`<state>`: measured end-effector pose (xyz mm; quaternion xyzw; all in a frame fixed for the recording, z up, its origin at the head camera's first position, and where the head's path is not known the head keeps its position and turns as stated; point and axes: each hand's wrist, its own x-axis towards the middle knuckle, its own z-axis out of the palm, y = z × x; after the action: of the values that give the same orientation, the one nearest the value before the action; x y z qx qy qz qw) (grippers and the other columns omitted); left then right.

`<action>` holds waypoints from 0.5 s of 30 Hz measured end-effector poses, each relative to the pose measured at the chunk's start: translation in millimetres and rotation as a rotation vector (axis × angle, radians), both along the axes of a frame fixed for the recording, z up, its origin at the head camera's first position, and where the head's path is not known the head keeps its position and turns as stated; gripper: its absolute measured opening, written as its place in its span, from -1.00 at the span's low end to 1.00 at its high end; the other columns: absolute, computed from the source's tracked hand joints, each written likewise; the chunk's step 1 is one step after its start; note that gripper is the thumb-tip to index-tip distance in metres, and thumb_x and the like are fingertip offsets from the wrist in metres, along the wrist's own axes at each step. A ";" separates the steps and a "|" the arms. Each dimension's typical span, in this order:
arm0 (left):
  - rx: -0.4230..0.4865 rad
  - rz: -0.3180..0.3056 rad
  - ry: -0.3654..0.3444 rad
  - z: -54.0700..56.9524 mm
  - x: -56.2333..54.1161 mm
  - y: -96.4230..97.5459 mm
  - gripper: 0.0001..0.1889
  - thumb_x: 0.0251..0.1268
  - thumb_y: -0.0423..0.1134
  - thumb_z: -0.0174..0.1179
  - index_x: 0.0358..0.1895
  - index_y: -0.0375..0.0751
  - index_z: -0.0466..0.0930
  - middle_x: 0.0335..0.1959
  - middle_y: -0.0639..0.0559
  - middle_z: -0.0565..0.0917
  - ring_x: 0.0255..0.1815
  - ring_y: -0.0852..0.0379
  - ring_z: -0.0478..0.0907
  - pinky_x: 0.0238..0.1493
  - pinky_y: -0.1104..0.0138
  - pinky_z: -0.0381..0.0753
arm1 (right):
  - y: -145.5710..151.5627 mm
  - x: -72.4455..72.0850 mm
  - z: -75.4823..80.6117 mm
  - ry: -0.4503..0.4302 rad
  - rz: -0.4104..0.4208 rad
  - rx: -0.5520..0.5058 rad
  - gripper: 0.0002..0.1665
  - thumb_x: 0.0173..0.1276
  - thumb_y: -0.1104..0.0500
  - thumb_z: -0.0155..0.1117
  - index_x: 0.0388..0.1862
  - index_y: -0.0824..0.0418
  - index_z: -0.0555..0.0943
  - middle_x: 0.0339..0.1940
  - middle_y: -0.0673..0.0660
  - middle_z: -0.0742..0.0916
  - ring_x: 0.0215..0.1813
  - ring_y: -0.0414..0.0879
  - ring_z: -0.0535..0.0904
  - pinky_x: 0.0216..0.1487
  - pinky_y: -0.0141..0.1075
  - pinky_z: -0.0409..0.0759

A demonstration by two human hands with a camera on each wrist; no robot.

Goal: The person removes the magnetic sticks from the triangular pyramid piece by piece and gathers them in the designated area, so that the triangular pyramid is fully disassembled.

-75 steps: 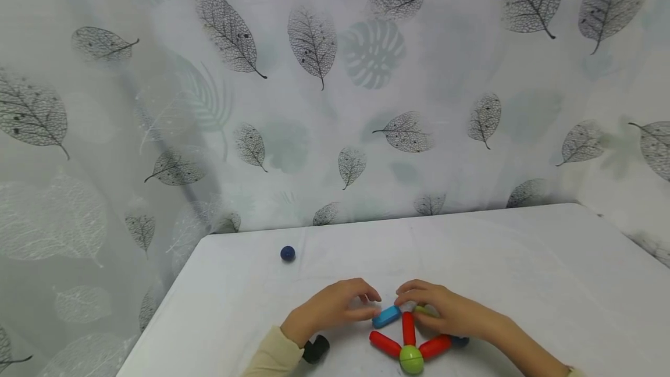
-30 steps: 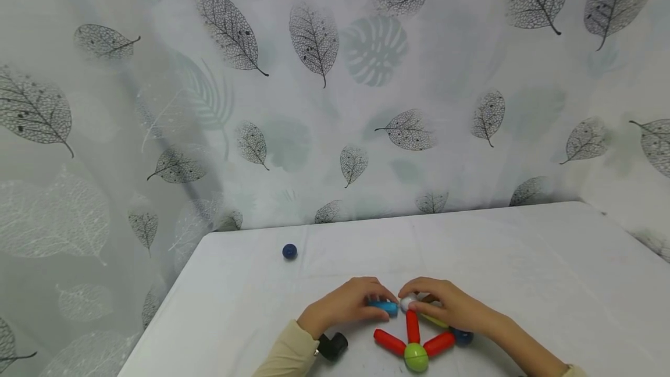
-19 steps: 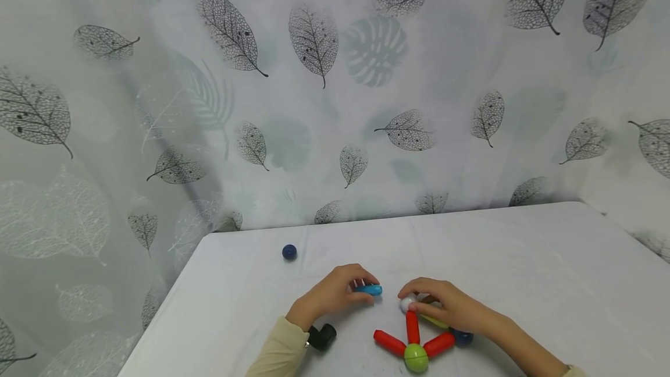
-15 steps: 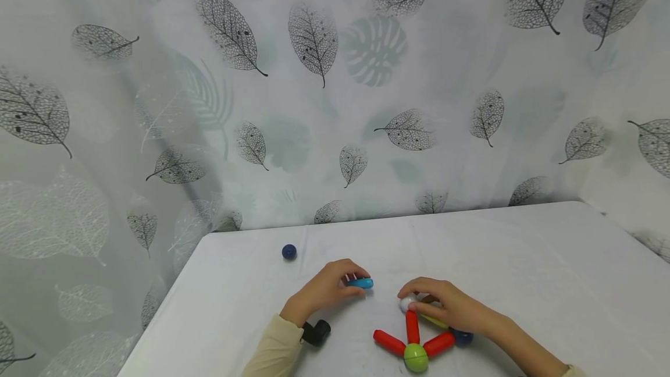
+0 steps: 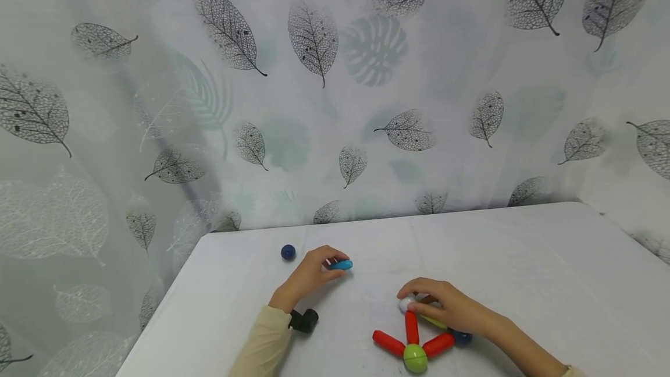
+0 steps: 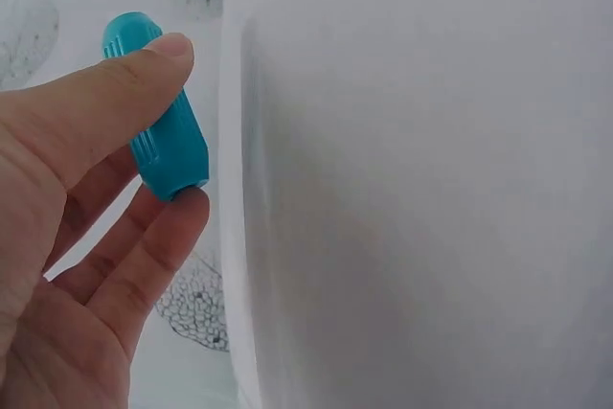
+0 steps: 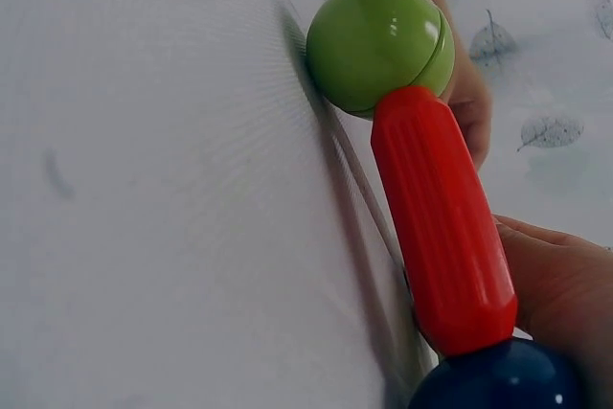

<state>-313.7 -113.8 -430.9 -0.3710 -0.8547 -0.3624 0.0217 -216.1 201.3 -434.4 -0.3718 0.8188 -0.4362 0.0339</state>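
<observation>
My left hand pinches a light-blue magnetic rod between thumb and fingers, at the left-middle of the table in the head view. To its left lies a navy ball. My right hand grips a silver-white ball with thumb and fingertips. That ball meets a red rod leading to a green ball, which bears two more red rods. One of these, the right red rod, reaches another navy ball. A yellow-green rod is partly hidden under the right hand.
The white table has a far edge along a leaf-printed curtain. A black wrist camera sits on the left wrist, near the tabletop. The left red rod points outward from the green ball with a free end.
My left hand has picked up the blue rod from beside the silver-white ball and moved it left and farther back. My right hand has settled on the silver-white ball and stayed there.
</observation>
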 end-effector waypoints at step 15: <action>-0.110 0.209 0.001 6.7 -25.0 -13.6 -0.75 0.14 -0.44 0.36 -0.08 -0.27 0.68 -0.19 -0.07 0.66 -0.12 -0.01 0.56 -0.01 0.12 0.57 | -1.0 -1.4 -1.1 0.023 0.007 -0.009 -0.71 0.48 0.11 0.15 0.09 0.18 0.57 0.04 0.14 0.67 0.08 -0.22 0.55 -0.01 -0.30 0.63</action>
<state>-338.7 -127.4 -424.2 -0.2809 -0.9072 -0.3107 0.0396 -217.5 200.3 -435.5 -0.3799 0.8157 -0.4355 0.0244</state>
